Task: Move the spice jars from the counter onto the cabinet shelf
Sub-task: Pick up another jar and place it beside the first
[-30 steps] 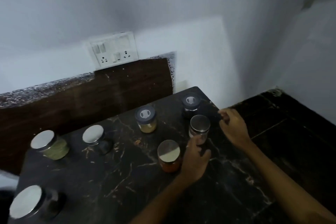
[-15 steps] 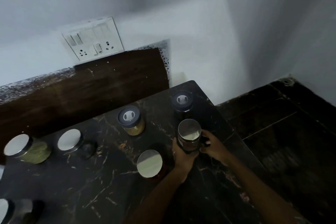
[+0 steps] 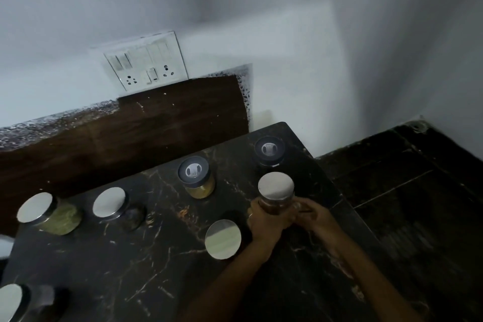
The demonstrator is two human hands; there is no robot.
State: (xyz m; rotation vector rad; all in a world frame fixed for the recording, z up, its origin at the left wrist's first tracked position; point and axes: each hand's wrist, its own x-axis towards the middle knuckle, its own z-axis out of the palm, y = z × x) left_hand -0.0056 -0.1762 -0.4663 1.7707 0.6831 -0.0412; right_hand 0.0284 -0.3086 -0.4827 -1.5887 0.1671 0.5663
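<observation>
Head view: both hands clasp the brown-filled jar [image 3: 276,195] over the dark counter [image 3: 130,269], left hand [image 3: 266,222] curled around its side, right hand [image 3: 317,218] gripping opposite. Beside the left hand stands a silver-lidded jar [image 3: 223,239]; beyond, a grey-lidded jar [image 3: 269,150].

Both hands, left [image 3: 264,225] and right [image 3: 317,218], grip steel-lidded jar [image 3: 275,192] above dark counter [image 3: 130,269].

Bare forearms, no sleeves; ring on left hand [image 3: 264,222] finger.
</observation>
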